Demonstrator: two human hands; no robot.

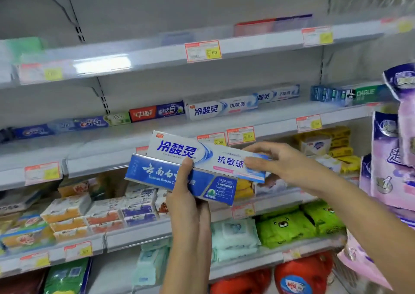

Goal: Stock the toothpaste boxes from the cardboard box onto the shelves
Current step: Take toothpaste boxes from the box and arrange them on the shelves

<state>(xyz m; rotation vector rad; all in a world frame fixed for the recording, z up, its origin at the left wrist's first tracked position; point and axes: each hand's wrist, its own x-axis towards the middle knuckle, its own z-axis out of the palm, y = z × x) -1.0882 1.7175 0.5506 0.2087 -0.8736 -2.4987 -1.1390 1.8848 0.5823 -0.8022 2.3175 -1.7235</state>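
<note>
I'd guess these cartons are light and stiff but slick, and they'll dent if squeezed, so hold them by the long edges near the middle. Your left grip (184, 201) is wrapped round both the white box (177, 152) and the blue box (152, 172) below it, thumb across the fronts. Your right grip (276, 161) pinches the white one's right end. The toothpaste shelf (280, 114) behind holds one row, with matching white boxes (208, 109) mid-shelf. The cardboard box isn't in view.
</note>
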